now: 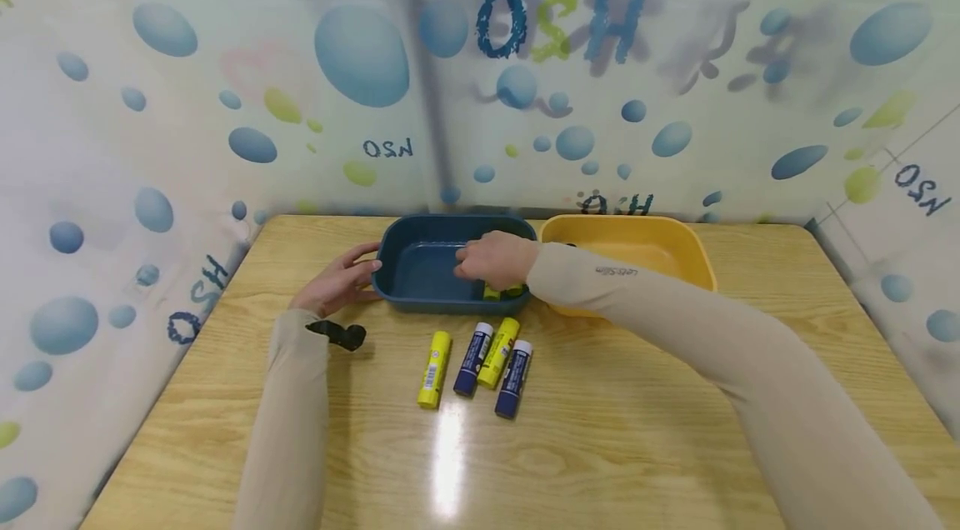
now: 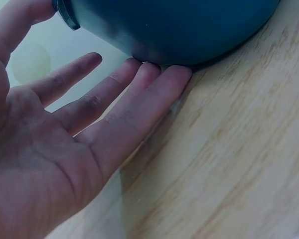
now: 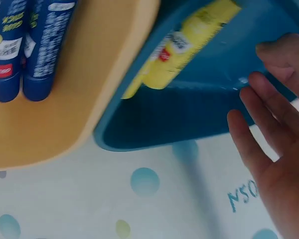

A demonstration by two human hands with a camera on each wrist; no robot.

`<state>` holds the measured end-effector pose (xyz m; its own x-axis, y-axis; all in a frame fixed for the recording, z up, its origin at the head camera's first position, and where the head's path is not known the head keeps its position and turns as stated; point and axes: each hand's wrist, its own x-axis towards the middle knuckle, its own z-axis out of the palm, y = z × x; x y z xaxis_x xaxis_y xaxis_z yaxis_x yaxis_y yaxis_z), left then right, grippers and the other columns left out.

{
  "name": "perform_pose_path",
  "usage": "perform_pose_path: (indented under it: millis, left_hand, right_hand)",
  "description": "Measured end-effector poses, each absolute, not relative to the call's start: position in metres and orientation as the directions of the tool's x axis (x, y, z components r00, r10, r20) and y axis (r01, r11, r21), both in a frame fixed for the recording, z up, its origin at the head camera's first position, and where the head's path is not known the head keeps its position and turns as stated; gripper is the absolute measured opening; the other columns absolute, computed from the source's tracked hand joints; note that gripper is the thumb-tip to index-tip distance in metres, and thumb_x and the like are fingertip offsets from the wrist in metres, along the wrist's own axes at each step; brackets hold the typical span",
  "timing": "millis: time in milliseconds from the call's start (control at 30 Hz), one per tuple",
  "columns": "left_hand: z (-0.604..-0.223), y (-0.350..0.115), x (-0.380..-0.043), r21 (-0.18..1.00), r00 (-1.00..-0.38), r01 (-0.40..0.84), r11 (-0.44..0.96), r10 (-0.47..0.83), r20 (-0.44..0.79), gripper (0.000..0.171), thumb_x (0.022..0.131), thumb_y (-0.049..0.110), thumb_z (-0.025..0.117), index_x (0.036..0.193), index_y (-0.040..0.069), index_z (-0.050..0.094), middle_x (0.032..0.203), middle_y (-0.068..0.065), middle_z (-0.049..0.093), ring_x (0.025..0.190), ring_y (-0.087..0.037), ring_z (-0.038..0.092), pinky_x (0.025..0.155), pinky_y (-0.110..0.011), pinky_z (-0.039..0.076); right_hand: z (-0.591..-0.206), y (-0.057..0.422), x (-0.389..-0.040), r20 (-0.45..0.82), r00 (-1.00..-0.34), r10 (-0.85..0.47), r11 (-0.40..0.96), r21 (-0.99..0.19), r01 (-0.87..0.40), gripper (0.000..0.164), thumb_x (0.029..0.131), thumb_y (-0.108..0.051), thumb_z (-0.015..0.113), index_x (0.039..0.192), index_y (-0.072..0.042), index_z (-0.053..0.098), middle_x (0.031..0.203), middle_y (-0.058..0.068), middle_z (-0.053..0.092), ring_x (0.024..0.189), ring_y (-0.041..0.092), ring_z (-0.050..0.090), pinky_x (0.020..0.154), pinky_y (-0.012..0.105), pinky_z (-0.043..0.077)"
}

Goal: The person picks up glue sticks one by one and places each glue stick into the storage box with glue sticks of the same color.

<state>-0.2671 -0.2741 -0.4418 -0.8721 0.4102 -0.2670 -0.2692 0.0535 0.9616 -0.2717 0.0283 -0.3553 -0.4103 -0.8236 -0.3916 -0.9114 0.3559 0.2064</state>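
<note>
My left hand (image 1: 337,284) touches the left end of the blue bin (image 1: 427,305). Its thumb is at the rim, and fairly straight fingertips meet the lower wall in the left wrist view. Over the inside of the same bin is my right hand (image 1: 498,257), its fingers loosely bent and nothing between them in the right wrist view. Yellow glue sticks (image 3: 182,50) lie in the bin's right end, partly hidden by that hand in the head view. In front, on the table, lie a yellow glue stick (image 1: 433,370), a blue one (image 1: 474,359), another yellow (image 1: 498,353) and another blue (image 1: 513,380).
A yellow-orange bin (image 1: 652,247) stands close against the blue bin's right side, with blue glue sticks (image 3: 47,45) inside it. Beneath everything is a wooden table (image 1: 615,447). A patterned wall covering (image 1: 285,55) rises behind its far edge.
</note>
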Motion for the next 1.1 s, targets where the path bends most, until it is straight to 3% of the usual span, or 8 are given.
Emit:
perform_pose_path:
  millis: [367,767,933,1100]
  left_hand:
    - [-0.441,-0.273,-0.268,0.960,-0.874,-0.278,0.024,0.408,-0.263,0.059,0.104,0.017,0.046,0.154,0.009,0.016,0.130,-0.010,0.048,0.107,-0.016,0.061,0.090,-0.041,0.050]
    - [-0.441,-0.273,-0.267,0.954,-0.869,-0.297,0.028,0.407,-0.283,0.060,0.104,0.017,0.046,0.155,0.010,0.015,0.147,-0.023,0.030,0.110,-0.015,0.059,0.091,-0.042,0.049]
    - [-0.441,-0.273,-0.268,0.952,-0.867,-0.304,0.031,0.405,-0.290,0.059,0.105,0.018,0.045,0.155,0.011,0.015,0.148,-0.022,0.029,0.111,-0.015,0.058,0.092,-0.042,0.049]
    - [-0.441,-0.274,-0.267,0.954,-0.871,-0.298,0.033,0.399,-0.286,0.059,0.105,0.018,0.045,0.155,0.011,0.015,0.145,-0.021,0.034,0.111,-0.016,0.059,0.092,-0.042,0.049]
  right_hand:
    - [-0.335,0.034,-0.245,-0.251,-0.402,-0.881,0.359,0.202,-0.911,0.028,0.096,-0.006,0.058,0.122,-0.013,0.064,0.113,0.005,0.061,0.098,0.020,0.056,0.077,0.032,0.050]
    - [-0.335,0.058,-0.207,-0.218,-0.375,-0.901,0.333,0.207,-0.920,0.028,0.093,-0.012,0.066,0.120,-0.014,0.064,0.114,0.004,0.062,0.099,0.020,0.057,0.085,0.032,0.050]
    - [-0.342,0.068,-0.192,-0.200,-0.346,-0.917,0.307,0.204,-0.930,0.035,0.086,-0.017,0.076,0.120,-0.015,0.065,0.114,0.002,0.062,0.104,0.019,0.058,0.089,0.032,0.049]
    - [-0.347,0.072,-0.181,-0.207,-0.329,-0.921,0.290,0.199,-0.936,0.034,0.090,-0.015,0.071,0.123,-0.016,0.064,0.116,0.002,0.062,0.107,0.018,0.057,0.091,0.031,0.048]
